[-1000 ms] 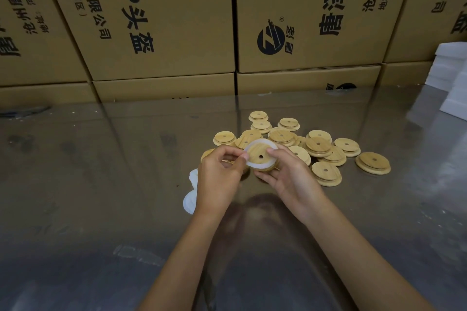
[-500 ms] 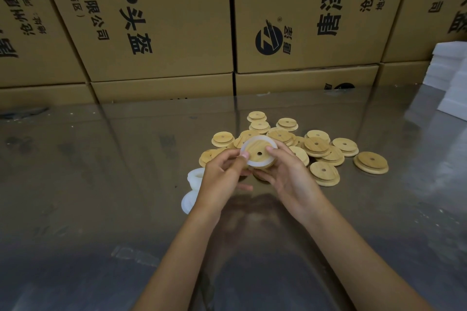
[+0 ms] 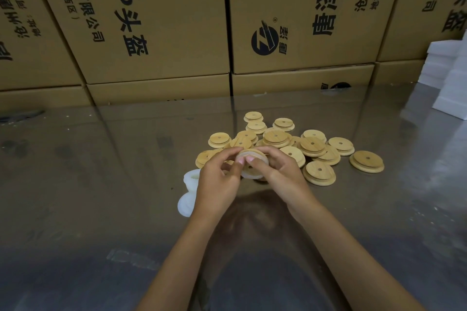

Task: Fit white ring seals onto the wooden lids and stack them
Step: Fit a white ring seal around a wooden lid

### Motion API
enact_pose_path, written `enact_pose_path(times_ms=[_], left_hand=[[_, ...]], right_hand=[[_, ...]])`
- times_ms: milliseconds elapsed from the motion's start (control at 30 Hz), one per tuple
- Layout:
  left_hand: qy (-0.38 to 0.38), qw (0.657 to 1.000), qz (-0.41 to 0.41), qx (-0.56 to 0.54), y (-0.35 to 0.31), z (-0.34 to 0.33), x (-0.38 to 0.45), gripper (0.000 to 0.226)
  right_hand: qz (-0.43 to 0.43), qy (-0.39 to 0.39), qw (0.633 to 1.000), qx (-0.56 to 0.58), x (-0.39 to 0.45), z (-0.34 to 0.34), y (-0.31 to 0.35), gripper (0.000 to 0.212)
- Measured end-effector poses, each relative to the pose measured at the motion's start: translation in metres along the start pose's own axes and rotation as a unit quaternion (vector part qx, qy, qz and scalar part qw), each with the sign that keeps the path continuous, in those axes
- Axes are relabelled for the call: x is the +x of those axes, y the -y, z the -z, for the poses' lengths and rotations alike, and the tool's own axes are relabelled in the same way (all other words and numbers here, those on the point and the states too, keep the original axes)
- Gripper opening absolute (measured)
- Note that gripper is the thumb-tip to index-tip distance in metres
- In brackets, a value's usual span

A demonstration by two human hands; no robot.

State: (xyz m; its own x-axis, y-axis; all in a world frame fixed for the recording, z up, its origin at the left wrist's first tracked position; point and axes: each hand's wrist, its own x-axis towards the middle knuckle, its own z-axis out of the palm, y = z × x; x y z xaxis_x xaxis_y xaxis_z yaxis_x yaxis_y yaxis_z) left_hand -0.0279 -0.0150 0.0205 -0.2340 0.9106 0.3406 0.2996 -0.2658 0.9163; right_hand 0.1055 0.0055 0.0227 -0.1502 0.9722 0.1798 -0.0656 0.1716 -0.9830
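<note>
From the head view I see both hands meeting just above the surface [image 3: 101, 184], near the heap of lids [image 3: 313, 145]. My left hand [image 3: 218, 182] and right hand [image 3: 283, 174] each grip one lid [image 3: 252, 156] between curled fingers, with a white seal [image 3: 250, 174] stretched round it; the fingers hide much of the rim, so I cannot tell how far the seal is seated. More seals [image 3: 188, 192] lie just left of my left hand. Boxes [image 3: 164, 20] stand along the far edge. I judge this to be the fitting step, with no stack yet visible. Next I would press the seal down all round the rim, then set the lid aside to start a stack.
</note>
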Motion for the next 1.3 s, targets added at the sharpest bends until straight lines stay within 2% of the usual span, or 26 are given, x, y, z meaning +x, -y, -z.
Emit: enact_pose_path(times_ms=[100, 200, 533, 800, 1067, 1300], left_hand=[[-0.012, 1.0, -0.016, 0.003, 0.0, 0.0, -0.001, 0.024], [-0.017, 0.999, -0.016, -0.032, -0.001, 0.0, -0.001, 0.012], [-0.015, 0.989, 0.073, -0.126, 0.004, 0.004, 0.005, 0.01], [0.02, 0.996, 0.057, -0.066, 0.006, 0.005, 0.007, 0.012], [0.05, 0.995, 0.085, -0.033, 0.003, 0.0, 0.004, 0.011], [0.044, 0.998, 0.048, -0.023, 0.0, -0.002, 0.0, 0.009]], right_hand=[[0.023, 0.002, 1.0, -0.021, 0.0, -0.002, 0.0, 0.013], [0.02, 0.001, 1.0, -0.015, 0.0, -0.001, 0.0, 0.014], [-0.015, 0.009, 0.999, 0.042, -0.001, 0.001, -0.002, 0.014], [-0.042, 0.009, 0.996, 0.084, 0.002, 0.011, -0.003, 0.016], [-0.046, -0.01, 0.991, 0.124, 0.004, 0.017, -0.003, 0.015], [-0.046, -0.008, 0.989, 0.14, 0.002, 0.013, -0.004, 0.019]])
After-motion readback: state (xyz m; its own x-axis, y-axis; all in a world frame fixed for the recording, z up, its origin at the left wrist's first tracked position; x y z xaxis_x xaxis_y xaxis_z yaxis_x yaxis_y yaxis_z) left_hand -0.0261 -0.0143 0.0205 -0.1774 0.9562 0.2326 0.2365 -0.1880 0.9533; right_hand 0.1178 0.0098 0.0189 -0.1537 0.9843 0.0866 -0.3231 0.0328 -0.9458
